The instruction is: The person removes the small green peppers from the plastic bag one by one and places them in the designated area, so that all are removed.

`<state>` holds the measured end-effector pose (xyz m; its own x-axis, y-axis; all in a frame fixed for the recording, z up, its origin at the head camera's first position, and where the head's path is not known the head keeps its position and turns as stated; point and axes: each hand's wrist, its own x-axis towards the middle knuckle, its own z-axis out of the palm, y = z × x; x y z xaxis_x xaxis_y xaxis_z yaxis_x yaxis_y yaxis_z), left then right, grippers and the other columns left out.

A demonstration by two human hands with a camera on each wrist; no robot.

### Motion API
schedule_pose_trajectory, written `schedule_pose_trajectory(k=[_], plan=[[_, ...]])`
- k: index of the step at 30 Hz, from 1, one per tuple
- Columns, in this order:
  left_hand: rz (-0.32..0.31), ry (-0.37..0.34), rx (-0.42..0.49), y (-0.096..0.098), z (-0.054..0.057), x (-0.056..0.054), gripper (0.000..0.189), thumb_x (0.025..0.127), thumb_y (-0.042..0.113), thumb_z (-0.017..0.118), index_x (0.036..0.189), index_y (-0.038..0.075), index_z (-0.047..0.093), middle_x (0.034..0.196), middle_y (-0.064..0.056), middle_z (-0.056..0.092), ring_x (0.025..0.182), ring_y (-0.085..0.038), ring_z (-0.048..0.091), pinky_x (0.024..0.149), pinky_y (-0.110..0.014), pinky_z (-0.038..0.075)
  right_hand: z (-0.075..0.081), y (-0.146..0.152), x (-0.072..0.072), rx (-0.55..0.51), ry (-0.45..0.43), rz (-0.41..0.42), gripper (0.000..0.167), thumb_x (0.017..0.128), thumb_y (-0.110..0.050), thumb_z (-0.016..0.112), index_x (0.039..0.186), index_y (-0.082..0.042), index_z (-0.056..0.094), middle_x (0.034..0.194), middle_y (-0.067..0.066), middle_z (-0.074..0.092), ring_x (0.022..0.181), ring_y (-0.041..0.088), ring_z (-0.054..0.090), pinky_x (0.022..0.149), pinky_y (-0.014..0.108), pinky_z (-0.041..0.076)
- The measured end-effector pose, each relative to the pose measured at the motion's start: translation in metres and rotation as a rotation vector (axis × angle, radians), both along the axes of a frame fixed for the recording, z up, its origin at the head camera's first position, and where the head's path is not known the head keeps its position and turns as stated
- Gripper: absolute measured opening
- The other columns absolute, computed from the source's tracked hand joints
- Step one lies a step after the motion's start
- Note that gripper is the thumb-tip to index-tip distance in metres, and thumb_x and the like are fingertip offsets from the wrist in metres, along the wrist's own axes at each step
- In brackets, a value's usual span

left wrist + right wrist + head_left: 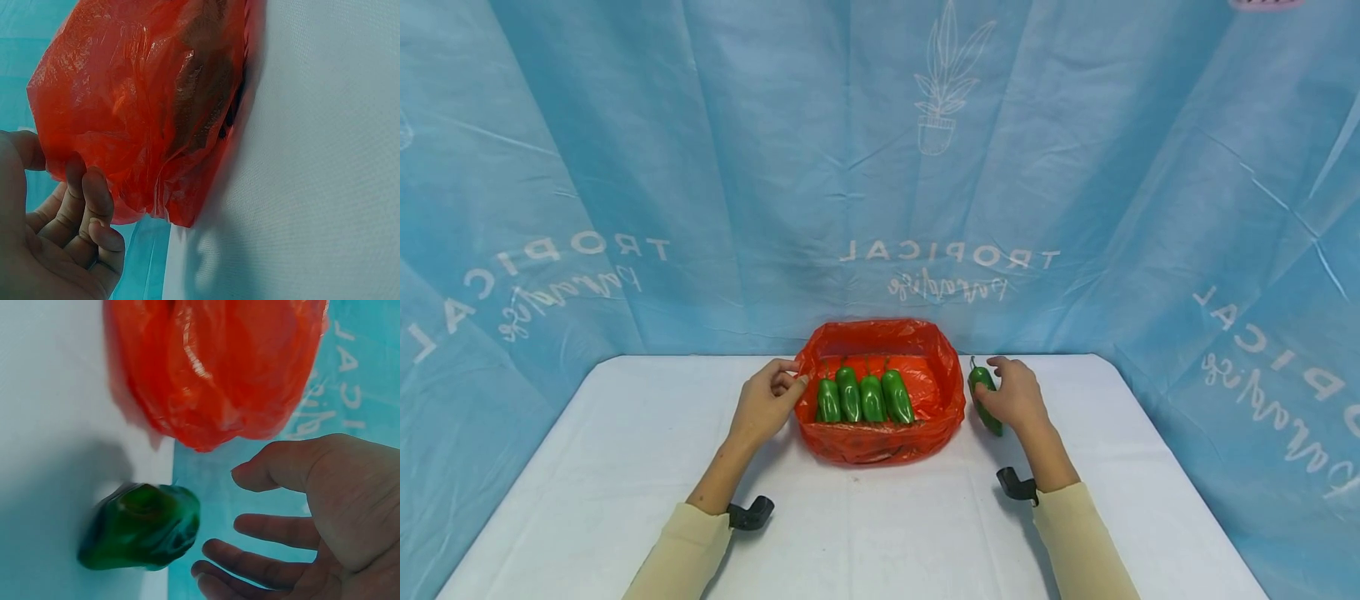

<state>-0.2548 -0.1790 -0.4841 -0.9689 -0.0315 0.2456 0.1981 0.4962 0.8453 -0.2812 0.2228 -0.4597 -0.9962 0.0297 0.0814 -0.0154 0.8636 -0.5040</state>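
Note:
A red plastic bag (880, 442) stands with its mouth spread wide at the back middle of the table. Several green peppers (872, 400) lie side by side in it, stems pointing away from me. My left hand (767, 400) pinches the bag's left rim between thumb and fingers; in the left wrist view the fingertips (94, 181) lie against the red plastic. Right of the bag, one more green pepper (988, 421) lies on the white cloth. Over it hovers my right hand (1017, 396), thumb and fingers spread apart; the right wrist view shows a gap between them and this pepper (144, 528).
White cloth covers the table (880, 533). A blue printed curtain (850, 208) hangs behind and along both sides, close to the table's back edge. Each wrist carries a black camera mount (751, 512).

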Motion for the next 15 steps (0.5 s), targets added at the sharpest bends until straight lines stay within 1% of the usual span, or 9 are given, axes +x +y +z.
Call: schedule_pose_trajectory(k=[8, 15], plan=[[0.004, -0.012, -0.013, 0.001, -0.002, 0.0, 0.028, 0.103, 0.024, 0.068, 0.124, 0.006, 0.068, 0.084, -0.003, 0.072, 0.071, -0.017, 0.06, 0.065, -0.029, 0.046, 0.011, -0.007, 0.007, -0.013, 0.08, 0.028, 0.048, 0.094, -0.021, 0.072, 0.135, 0.002, 0.065, 0.13, 0.026, 0.066, 0.116, 0.042, 0.063, 0.092, 0.058, 0.058], [0.006, -0.023, -0.011, 0.001, -0.002, 0.0, 0.027, 0.103, 0.025, 0.069, 0.123, 0.007, 0.068, 0.084, -0.002, 0.072, 0.071, -0.018, 0.06, 0.065, -0.029, 0.046, 0.02, -0.014, 0.011, -0.024, 0.127, 0.056, 0.047, 0.093, -0.02, 0.073, 0.134, 0.001, 0.066, 0.127, 0.024, 0.068, 0.113, 0.042, 0.064, 0.09, 0.057, 0.059]])
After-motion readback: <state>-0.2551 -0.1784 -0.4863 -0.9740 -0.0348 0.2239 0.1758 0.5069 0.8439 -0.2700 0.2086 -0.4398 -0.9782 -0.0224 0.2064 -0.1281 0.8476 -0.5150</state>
